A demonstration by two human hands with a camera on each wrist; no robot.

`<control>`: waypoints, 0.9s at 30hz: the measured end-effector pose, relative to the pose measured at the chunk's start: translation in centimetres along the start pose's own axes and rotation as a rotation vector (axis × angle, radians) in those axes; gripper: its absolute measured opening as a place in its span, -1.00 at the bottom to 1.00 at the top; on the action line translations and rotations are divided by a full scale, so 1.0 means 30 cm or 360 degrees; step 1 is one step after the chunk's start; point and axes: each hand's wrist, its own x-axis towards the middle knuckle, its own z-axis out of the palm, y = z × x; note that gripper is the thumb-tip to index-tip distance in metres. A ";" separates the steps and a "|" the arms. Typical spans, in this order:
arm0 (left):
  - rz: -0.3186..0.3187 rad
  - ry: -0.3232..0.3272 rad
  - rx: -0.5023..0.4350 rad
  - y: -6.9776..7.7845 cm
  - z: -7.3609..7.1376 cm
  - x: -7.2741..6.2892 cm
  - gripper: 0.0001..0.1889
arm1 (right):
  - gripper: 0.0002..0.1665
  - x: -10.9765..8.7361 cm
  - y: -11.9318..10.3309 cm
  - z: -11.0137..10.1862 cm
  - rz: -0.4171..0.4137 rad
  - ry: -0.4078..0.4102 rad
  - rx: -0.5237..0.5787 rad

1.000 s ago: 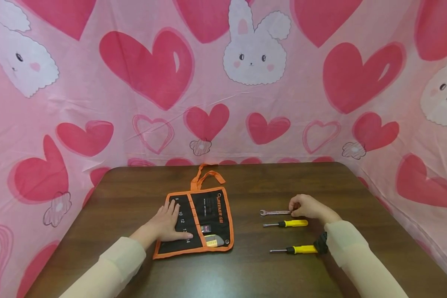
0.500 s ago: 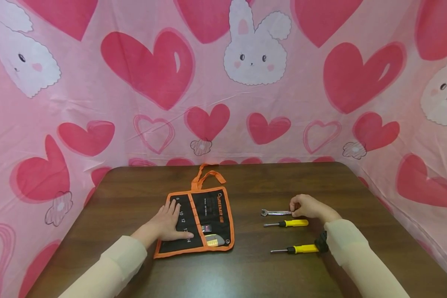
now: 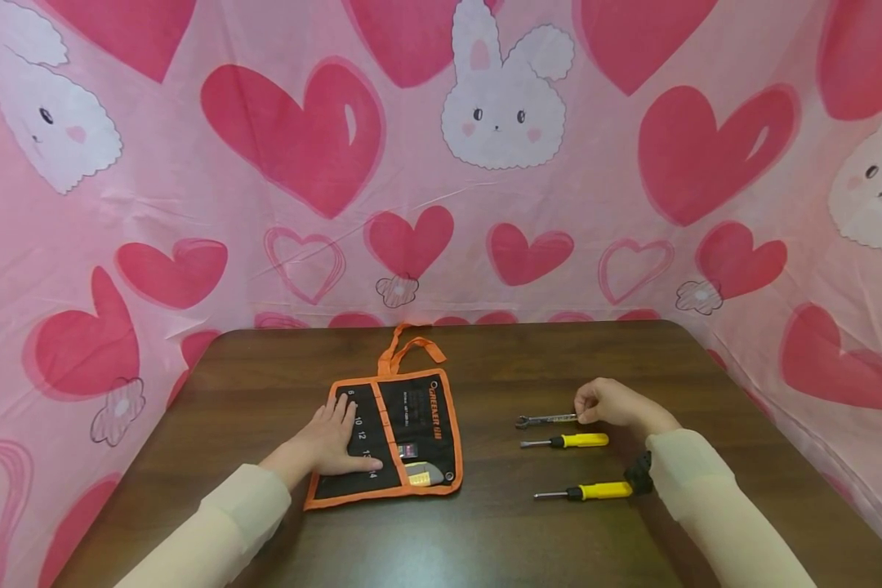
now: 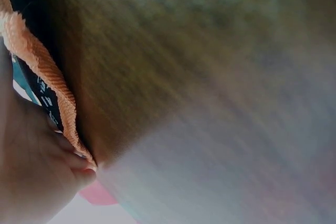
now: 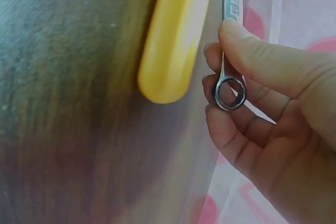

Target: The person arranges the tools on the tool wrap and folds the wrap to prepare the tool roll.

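Note:
A black tool pouch with orange trim [image 3: 426, 408] lies spread out on the wooden table. My left hand [image 3: 332, 441] rests on its numbered left part with fingers spread; in the left wrist view that hand [image 4: 37, 166] is beside the orange edging [image 4: 60, 90]. A silver combination wrench [image 3: 545, 420] points left from my right hand [image 3: 617, 405], which pinches it near its ring end. The right wrist view shows thumb and fingers on the shank, with the ring [image 5: 230, 94] beneath. Just nearer than the wrench lies a yellow-handled screwdriver [image 3: 584, 440].
A second yellow-handled screwdriver [image 3: 603, 491] lies closer to me, beside the dark wrist strap [image 3: 639, 474]. A yellow and grey utility knife [image 3: 422, 475] sits in a pouch pocket. Orange ties [image 3: 412, 347] trail behind the pouch. Pink heart-patterned cloth [image 3: 529, 196] hangs around the table [image 3: 485, 539].
My right hand has shifted slightly up and to the right, still pinching the wrench. The wrench has turned about its length and its held end is a bit higher. My left hand stays put.

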 end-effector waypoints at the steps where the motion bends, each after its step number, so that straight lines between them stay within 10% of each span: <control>1: 0.0000 -0.0001 0.0000 -0.001 0.001 0.001 0.26 | -0.87 0.000 -0.001 -0.002 0.0001 0.0007 0.0007; 27: 0.0002 0.0000 -0.0006 0.001 0.002 -0.003 0.25 | -0.84 0.018 -0.030 -0.017 -0.0010 0.0078 0.0213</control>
